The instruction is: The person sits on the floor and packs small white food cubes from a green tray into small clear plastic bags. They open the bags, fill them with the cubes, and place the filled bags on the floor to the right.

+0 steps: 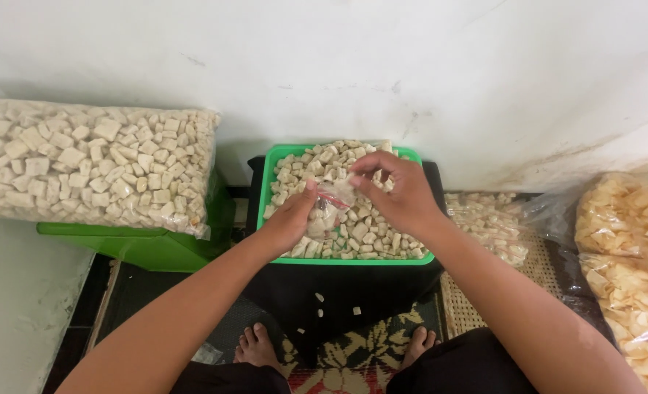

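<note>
From the head camera, looking down, the person sits with both arms stretched over a green tray (268,191) heaped with pale, chunky cracker pieces (368,237). The left hand (292,217) curls its fingers around a small clear plastic bag (331,204), gripping it from the left side just above the heap. The right hand (400,191) hovers over the bag's mouth, its fingers pinched together on a few pieces at the opening. The tray rests on a black stand (353,288), and a few stray pieces lie on that dark surface nearer the person. Two bare feet (257,346) show below, on a patterned mat (353,350). To the left, a large clear sack of the same pale pieces (90,164) lies across a green box (156,248), set against the white wall (411,66). On the right, filled small bags (492,222) lie on a woven mat, and beside them bigger bags of yellowish chips (630,248)
</note>
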